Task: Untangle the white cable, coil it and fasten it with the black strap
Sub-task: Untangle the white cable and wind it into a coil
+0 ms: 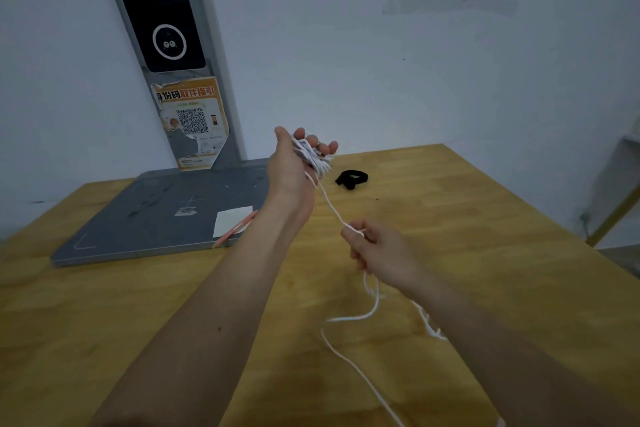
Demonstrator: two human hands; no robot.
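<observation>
Loose tail of white cable [349, 360]: lay slack on the wooden table [485, 218], nearest the viewer, in open curves running off the lower edge of view; a further tangle showed beside the right forearm, its detail blurred.

Right hand [381, 250]: fingers curled, thumb and forefinger pinching the cable where it rose from the table. From that pinch a single taut strand ran up and away to the left hand.

Left hand [294, 163]: raised above the table, palm turned to the right, fingers bent around a bundle of wound loops of the same cable; the fingertips showed past the bundle.

Black strap [351, 178]: lay curled on the table just beyond the left hand, untouched and apart from the cable.

Handling, as judged: cable thin, light and limp, with no stiffness to hold a coil by itself; loops likely to spring or slide off if the left-hand grip relaxed. Best held across the whole bundle at its middle, with the feeding strand kept under slight tension. Strap looked soft and flat, best picked up by one end.

Other items: grey floor scale base [156, 215] with white note [232, 220] and orange pen [235, 229].
</observation>
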